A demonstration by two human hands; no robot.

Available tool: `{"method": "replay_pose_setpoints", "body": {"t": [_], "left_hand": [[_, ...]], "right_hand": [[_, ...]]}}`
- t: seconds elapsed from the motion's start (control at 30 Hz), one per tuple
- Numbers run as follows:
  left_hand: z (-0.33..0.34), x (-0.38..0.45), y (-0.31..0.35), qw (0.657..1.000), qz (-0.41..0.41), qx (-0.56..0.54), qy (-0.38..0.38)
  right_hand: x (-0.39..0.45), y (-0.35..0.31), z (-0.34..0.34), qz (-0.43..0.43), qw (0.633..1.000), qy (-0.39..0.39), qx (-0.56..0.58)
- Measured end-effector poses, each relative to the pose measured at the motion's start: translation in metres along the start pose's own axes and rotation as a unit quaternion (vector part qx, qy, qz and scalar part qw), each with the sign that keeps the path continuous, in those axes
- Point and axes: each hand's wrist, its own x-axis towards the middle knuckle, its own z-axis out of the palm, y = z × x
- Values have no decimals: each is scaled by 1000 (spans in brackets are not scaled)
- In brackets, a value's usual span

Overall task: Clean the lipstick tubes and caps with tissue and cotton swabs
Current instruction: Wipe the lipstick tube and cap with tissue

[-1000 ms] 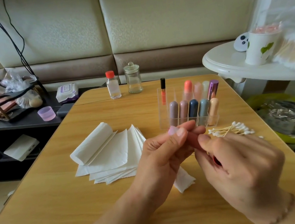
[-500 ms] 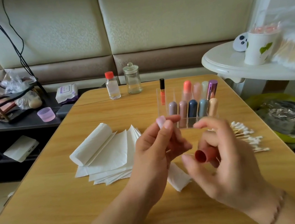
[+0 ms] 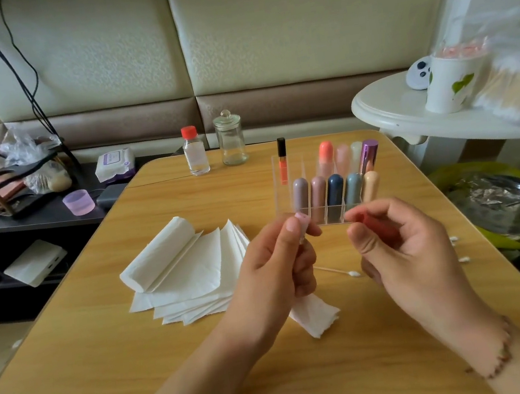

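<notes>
Lipstick tube (image 3: 303, 228), uncapped, pinched in my left hand (image 3: 274, 270) just before the organizer (image 3: 325, 194), red cap (image 3: 378, 227) gripped in right hand (image 3: 403, 250); wiping seemingly not begun, tissue (image 3: 181, 268) left of organizer, other tubes still racked.

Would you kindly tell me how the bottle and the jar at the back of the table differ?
The bottle is slimmer, with a red screw cap; the jar is wider, with a clear glass lid and round knob. The bottle looks nearly full of clear liquid; the jar looks empty. Both are clear, upright and side by side on the table.
</notes>
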Motion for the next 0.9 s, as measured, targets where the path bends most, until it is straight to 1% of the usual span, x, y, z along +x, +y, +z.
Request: {"method": "replay_pose_setpoints", "body": {"t": [0.1, 0.23, 0.3, 0.37, 0.47, 0.6, 0.7, 0.77, 0.9], "left_hand": [[1, -1, -1, 1000, 12, 26, 2], [-2, -2, -1, 997, 5, 72, -11], [-4, -2, 0, 997, -6, 73, -22], [-6, -1, 0, 996, 20, 79, -32], [-8, 0, -4, 989, 67, 114, -61], [-8, -1, -6, 986, 82, 123, -79], [-8, 0, -6, 986, 87, 120, -78], [-8, -1, -7, 985, 87, 122, -82], [-7, -3, -9, 974, 108, 172, -101]], "right_hand": [[1, -2, -1, 4, 1000, -9, -16], [-2, -3, -2, -6, 998, -61, 20], [-2, -1, -4, 7, 998, -59, 30], [-1, 0, -7, 5, 998, -55, 17], [1, 1, -9, -5, 998, -59, -6], [2, -2, -12, -8, 999, -45, 6], [3, -3, -12, -2, 999, -44, -18], [3, -5, -12, 4, 998, -56, -21], [0, -7, -8, -3, 996, -79, -42]]}}
